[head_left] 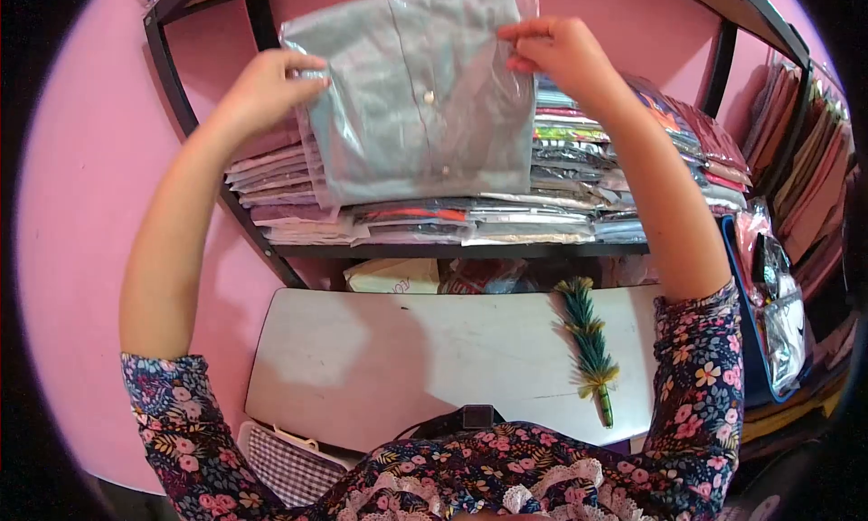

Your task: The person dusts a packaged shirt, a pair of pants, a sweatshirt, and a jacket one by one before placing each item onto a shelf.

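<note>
A grey garment with buttons, folded in a clear plastic bag (420, 105), is held up in front of the shelf. My left hand (276, 87) pinches the bag's left edge between thumb and fingers. At the upper right edge of the bag, my right hand (551, 51) grips the plastic with bent fingers. Behind and below the bag, stacks of other bagged garments (533, 227) fill the shelf, partly hidden by the bag and my arms.
Below the shelf stands a white table (488, 340) with a green tinsel-like sprig (589, 340) on its right side. Dark shelf posts (172, 78) rise at both sides. Hanging garments (814, 168) and a blue-edged bag (768, 313) are at the right. A checked cloth item (289, 467) lies lower left.
</note>
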Demonstrator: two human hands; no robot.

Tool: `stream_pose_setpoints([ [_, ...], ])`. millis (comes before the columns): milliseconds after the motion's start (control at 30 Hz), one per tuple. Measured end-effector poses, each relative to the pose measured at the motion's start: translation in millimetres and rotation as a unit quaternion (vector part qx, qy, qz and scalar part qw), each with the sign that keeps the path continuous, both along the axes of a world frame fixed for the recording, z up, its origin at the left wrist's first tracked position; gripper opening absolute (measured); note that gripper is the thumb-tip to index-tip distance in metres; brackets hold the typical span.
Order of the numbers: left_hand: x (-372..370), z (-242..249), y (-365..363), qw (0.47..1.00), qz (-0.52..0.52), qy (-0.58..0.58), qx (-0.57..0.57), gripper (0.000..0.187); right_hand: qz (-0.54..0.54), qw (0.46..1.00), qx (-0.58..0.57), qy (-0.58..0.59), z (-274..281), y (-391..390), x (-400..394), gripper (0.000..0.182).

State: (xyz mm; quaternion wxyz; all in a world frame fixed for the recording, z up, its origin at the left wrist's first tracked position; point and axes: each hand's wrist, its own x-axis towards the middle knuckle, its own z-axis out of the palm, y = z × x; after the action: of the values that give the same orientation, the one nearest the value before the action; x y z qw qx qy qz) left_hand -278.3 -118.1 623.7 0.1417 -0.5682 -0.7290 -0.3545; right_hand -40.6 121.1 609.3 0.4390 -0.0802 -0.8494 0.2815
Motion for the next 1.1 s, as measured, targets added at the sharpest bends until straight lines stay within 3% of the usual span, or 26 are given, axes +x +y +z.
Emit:
stream_pose_setpoints([
  [67, 12.8, 29.0, -4.0, 0.995, 0.036, -0.093, -0.029, 0.033, 0.001, 0.995, 0.061, 0.082, 21.6, 1.3, -8.7, 0.024],
  [200, -11.0, 61.3, 5.4, 0.995, 0.029, -0.091, 0.004, 0.036, -0.032, 0.997, 0.041, 0.059, 63.2, -3.9, -21.6, 0.031],
  [233, -15.4, 66.3, 9.9, 0.993, 0.037, -0.103, 0.041, 0.037, -0.028, 0.986, 0.064, 0.152, 66.9, 1.9, -39.8, 0.018],
  [267, -19.9, 72.3, 14.0, 0.989, 0.044, -0.114, 0.079, 0.038, -0.026, 0.985, 0.068, 0.156, 74.2, 10.6, -45.9, 0.018],
  [333, -37.3, 78.2, 33.2, 0.989, 0.050, -0.122, 0.072, 0.041, -0.146, 0.966, 0.196, 0.083, 82.2, 20.7, -62.1, 0.022],
  [433, -75.9, 72.1, 75.8, 0.986, 0.021, -0.158, 0.050, 0.046, -0.174, 0.962, 0.204, 0.057, 80.0, 49.2, -105.9, 0.025],
  [533, -101.6, 54.6, 114.8, 0.993, 0.031, -0.115, -0.016, 0.057, -0.269, 0.920, 0.283, 0.021, 70.3, 88.4, -155.0, 0.023],
  [600, -113.4, 33.1, 136.2, 0.994, 0.056, -0.089, -0.024, 0.069, -0.275, 0.917, 0.288, 0.020, 58.7, 104.4, -177.8, 0.019],
  [633, -120.1, 15.0, 148.5, 0.991, 0.035, -0.128, 0.018, 0.077, -0.295, 0.906, 0.293, -0.082, 53.0, 105.3, -184.8, 0.022],
  [667, -135.3, 12.5, 153.0, 0.990, -0.057, -0.104, -0.082, 0.087, -0.311, 0.885, 0.295, -0.182, 47.0, 105.5, -191.1, 0.026],
  [700, -134.4, -1.7, 156.5, 0.997, 0.019, -0.033, -0.060, 0.089, -0.309, 0.885, 0.296, -0.185, 39.7, 104.9, -196.2, 0.026],
  [733, -132.4, -17.9, 159.8, 0.994, 0.094, 0.039, -0.039, 0.090, -0.317, 0.848, 0.334, -0.263, 31.3, 104.4, -200.8, 0.032],
  [767, -135.1, -25.8, 162.1, 0.990, 0.114, 0.087, -0.009, 0.080, -0.321, 0.804, 0.370, -0.338, 24.2, 104.1, -205.5, 0.039],
  [800, -135.2, -28.3, 159.8, 0.990, 0.115, 0.084, -0.012, 0.080, -0.318, 0.804, 0.369, -0.341, 21.6, 101.9, -208.5, 0.039],
  [867, -128.8, -24.2, 148.2, 0.981, 0.026, 0.166, 0.092, 0.065, -0.337, 0.823, 0.312, -0.336, 21.5, 97.4, -211.7, 0.057],
  [900, -119.6, -23.5, 140.3, 0.982, 0.026, 0.164, 0.088, 0.065, -0.334, 0.824, 0.310, -0.339, 17.8, 125.1, -229.5, 0.057],
  [967, -97.3, -28.9, 127.6, 0.950, 0.056, 0.309, 0.000, 0.058, -0.294, 0.855, 0.263, -0.337, 22.4, 101.1, -224.6, 0.058],
  [1067, -76.9, -55.9, 120.8, 0.958, 0.079, 0.274, -0.045, 0.058, -0.247, 0.884, 0.228, -0.324, 18.1, 54.9, -201.4, 0.060],
  [1100, -78.4, -67.9, 117.4, 0.935, 0.089, 0.343, 0.011, 0.058, -0.235, 0.891, 0.229, -0.313, 17.3, 71.4, -212.6, 0.061],
])
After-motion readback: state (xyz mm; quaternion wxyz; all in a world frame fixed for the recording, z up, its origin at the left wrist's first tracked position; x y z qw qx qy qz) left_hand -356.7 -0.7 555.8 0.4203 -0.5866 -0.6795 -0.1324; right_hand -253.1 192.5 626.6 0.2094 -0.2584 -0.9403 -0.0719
